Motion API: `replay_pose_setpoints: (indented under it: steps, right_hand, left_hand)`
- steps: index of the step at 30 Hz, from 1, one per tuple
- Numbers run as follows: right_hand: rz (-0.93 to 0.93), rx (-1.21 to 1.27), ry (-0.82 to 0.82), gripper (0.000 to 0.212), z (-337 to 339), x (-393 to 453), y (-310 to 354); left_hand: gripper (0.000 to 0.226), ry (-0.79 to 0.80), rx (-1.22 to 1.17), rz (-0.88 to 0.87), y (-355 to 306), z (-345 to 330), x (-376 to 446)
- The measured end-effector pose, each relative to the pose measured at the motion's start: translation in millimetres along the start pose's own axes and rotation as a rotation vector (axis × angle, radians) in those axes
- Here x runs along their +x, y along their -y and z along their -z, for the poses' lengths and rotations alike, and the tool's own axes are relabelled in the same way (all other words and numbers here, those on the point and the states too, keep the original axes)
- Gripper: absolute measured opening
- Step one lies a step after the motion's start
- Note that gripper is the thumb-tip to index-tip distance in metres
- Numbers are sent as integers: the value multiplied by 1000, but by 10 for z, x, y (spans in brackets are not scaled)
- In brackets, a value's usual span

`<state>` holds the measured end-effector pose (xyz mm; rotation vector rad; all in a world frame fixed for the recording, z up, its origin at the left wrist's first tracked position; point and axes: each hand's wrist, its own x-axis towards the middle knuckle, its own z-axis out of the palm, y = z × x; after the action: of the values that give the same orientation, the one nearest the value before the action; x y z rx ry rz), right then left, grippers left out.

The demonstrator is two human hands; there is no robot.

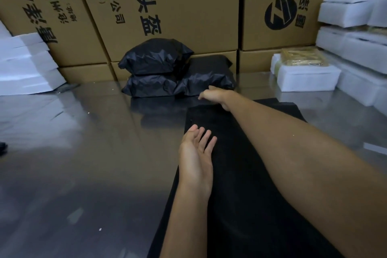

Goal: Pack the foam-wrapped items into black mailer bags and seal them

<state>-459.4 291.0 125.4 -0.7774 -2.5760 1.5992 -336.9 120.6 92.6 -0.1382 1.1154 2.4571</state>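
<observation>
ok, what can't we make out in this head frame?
- Right hand: fingertips foreshortened at the far edge of the flat black mailer bags; grip unclear.
- Packed black bags: opaque, contents hidden.
- Flat stack count: black on black, unreadable.
- Foam-wrapped items: cut off by the right edge.

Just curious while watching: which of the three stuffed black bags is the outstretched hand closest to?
The low right-hand filled black plastic mailer bag; the right hand reaches its front edge, while the other two bags sit stacked farther left.
</observation>
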Motion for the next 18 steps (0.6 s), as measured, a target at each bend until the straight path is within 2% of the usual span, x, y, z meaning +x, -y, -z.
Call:
replay_pose_setpoints:
  steps: [3, 5, 6, 8, 10, 11, 13, 15, 18]
  right_hand:
    - [8, -109, 50, 79, -38, 64, 53]
    - [36, -166, 67, 68, 8, 32, 45]
    - [91, -176, 3, 55, 61, -3, 25]
    - [188, -67, -268, 28, 249, -51, -80]
    - [204, -46, -553, 21, 561, -83, -230]
    - [168, -166, -649, 21, 753, -107, -312]
    - [46, -446, -715, 53, 1150, -132, -553]
    - [-89, -602, -680, 79, 1521, -176, -878]
    - [-162, -739, -567, 89, 1866, -266, -1257]
  left_hand:
    - [33, 14, -2, 6, -6, 14, 25]
    - [34, 25, -12, 23, -19, 26, 34]
    - [34, 29, -19, 34, -26, 31, 34]
    - [33, 33, -31, 48, -32, 32, 44]
    - [33, 44, -35, 50, -33, 34, 50]
    - [34, 49, -36, 50, -36, 31, 49]
    - [35, 54, -38, 46, -34, 21, 38]
    - [36, 60, -28, 43, -32, 16, 26]
    - [32, 60, -12, 32, -34, 2, 29]
